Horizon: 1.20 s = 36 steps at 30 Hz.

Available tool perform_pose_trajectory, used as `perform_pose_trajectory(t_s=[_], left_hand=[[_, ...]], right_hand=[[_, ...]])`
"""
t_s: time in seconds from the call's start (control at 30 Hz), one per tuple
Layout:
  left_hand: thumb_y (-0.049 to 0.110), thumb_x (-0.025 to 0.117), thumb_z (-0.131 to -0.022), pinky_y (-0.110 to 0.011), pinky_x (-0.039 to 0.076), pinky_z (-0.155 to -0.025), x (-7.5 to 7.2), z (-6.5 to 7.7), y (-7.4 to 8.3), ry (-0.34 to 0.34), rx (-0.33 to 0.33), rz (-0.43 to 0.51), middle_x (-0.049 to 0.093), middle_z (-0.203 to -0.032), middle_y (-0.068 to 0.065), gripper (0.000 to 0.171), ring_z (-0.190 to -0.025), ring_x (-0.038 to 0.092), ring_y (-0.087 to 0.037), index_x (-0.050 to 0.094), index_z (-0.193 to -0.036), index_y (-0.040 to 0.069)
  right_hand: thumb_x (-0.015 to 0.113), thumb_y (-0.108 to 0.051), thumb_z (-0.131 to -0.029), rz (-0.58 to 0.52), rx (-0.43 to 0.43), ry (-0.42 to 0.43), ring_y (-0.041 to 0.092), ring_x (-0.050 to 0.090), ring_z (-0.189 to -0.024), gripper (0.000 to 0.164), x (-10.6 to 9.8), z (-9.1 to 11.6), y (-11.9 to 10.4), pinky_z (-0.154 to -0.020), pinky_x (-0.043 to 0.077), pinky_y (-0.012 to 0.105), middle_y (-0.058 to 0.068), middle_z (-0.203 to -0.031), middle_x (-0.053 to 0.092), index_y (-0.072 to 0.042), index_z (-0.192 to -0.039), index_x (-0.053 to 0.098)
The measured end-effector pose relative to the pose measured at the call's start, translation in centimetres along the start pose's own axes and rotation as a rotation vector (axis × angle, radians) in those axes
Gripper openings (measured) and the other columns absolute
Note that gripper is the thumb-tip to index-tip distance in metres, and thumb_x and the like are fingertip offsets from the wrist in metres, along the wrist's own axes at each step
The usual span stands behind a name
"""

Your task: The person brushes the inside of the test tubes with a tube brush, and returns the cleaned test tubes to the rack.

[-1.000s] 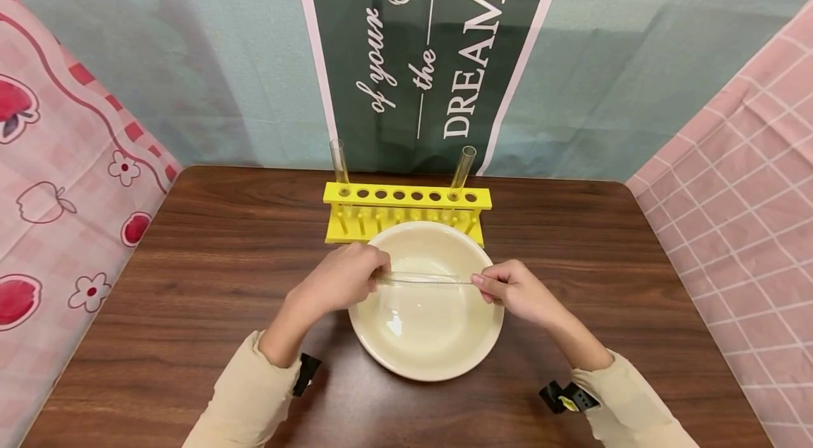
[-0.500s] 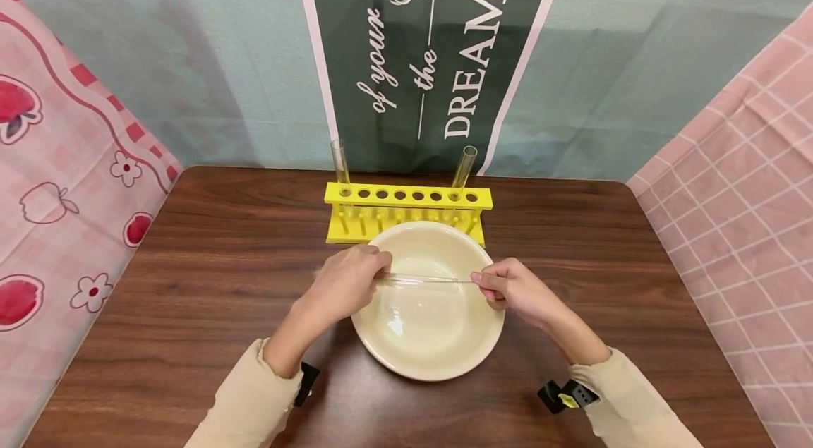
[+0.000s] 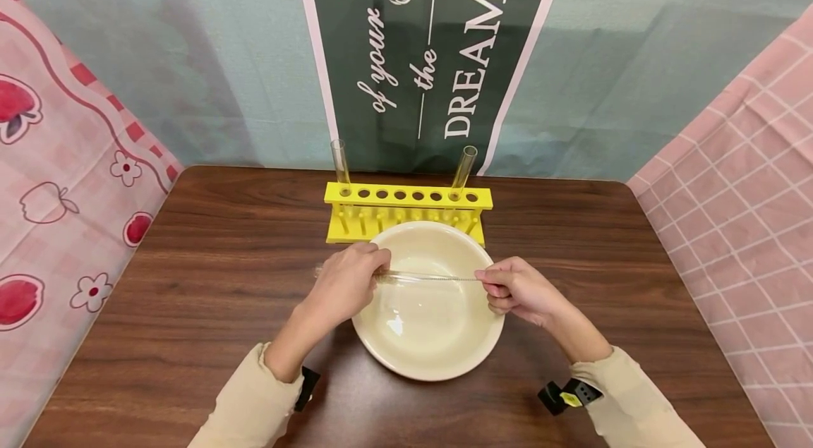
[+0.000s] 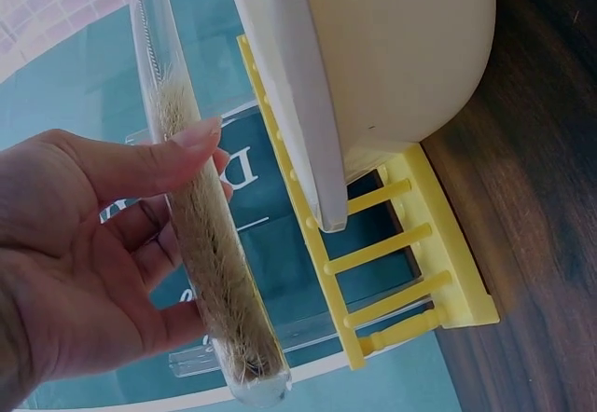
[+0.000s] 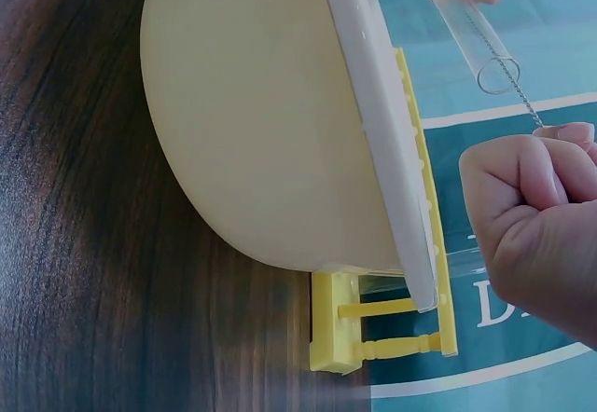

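Over a cream bowl (image 3: 422,356), my left hand (image 3: 348,277) grips a clear test tube (image 4: 163,44), thumb on one side and fingers curled round the other. Inside the tube, the bristles of a test tube brush (image 4: 224,281) reach almost to its rounded closed end. The brush's twisted wire handle (image 5: 530,109) comes out of the open mouth. My right hand (image 3: 521,291) pinches that wire just beyond the mouth, above the bowl's right side. In the head view the tube lies nearly level between both hands, its closed end sticking out left of my left hand.
Directly behind the bowl stands a yellow test tube rack (image 3: 408,195), partly covered by the bowl's rim. It holds a test tube (image 3: 339,162) at its left and another test tube (image 3: 464,169) near its right end. Dark wooden table (image 3: 222,257) surrounds them.
My right hand shifts slightly right and up, then the wire between the hands tilts a little. The tube's closed end now shows left of my left hand. Bowl and rack stay put.
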<state>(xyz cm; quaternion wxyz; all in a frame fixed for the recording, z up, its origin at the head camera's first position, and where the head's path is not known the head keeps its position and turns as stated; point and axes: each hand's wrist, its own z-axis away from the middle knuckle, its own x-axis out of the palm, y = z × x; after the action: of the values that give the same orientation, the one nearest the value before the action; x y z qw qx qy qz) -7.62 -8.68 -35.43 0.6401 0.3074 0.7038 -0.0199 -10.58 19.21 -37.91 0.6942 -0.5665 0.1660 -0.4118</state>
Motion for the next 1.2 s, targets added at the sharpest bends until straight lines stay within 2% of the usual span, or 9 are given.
perform_pose_trajectory(t_s=[0.23,0.57,0.87,1.2], left_hand=[[-0.015,0.059,-0.067,-0.029,0.039,-0.052,0.2,0.2,-0.2,0.025,-0.013,0.021,0.051,-0.070,0.002,0.027,-0.070,0.051,-0.017,0.057,-0.073,0.012],[-0.017,0.057,-0.067,-0.028,0.037,-0.050,0.2,0.2,-0.2,0.043,-0.036,0.038,0.049,-0.068,0.003,0.030,-0.068,0.049,-0.015,0.055,-0.070,0.012],[-0.018,0.057,-0.064,-0.029,0.038,-0.051,0.0,0.4,-0.6,0.048,-0.053,0.028,0.052,-0.071,0.003,0.032,-0.072,0.052,-0.017,0.056,-0.071,0.013],[-0.019,0.055,-0.062,-0.030,0.037,-0.051,-0.2,0.5,-1.4,0.087,-0.047,0.031,0.053,-0.070,0.003,0.033,-0.068,0.049,-0.019,0.052,-0.068,0.012]], right_hand=[[0.038,-0.005,-0.095,-0.065,-0.008,-0.044,0.012,0.015,-0.041,0.038,-0.3,-0.1,0.1,-0.043,0.013,0.027,-0.001,-0.050,0.016,-0.006,-0.057,0.033],[0.035,-0.001,-0.095,-0.154,-0.056,-0.106,0.013,0.011,-0.041,0.037,-1.1,0.1,0.3,-0.043,0.012,0.027,0.001,-0.052,0.019,-0.006,-0.058,0.038],[0.033,0.000,-0.095,-0.190,-0.055,-0.121,0.013,0.012,-0.041,0.037,-1.6,0.3,0.4,-0.044,0.013,0.027,0.001,-0.052,0.018,-0.006,-0.059,0.038],[0.029,0.001,-0.095,-0.222,-0.074,-0.136,0.013,0.011,-0.041,0.037,-2.1,0.4,0.3,-0.044,0.012,0.026,0.001,-0.052,0.018,-0.005,-0.060,0.040]])
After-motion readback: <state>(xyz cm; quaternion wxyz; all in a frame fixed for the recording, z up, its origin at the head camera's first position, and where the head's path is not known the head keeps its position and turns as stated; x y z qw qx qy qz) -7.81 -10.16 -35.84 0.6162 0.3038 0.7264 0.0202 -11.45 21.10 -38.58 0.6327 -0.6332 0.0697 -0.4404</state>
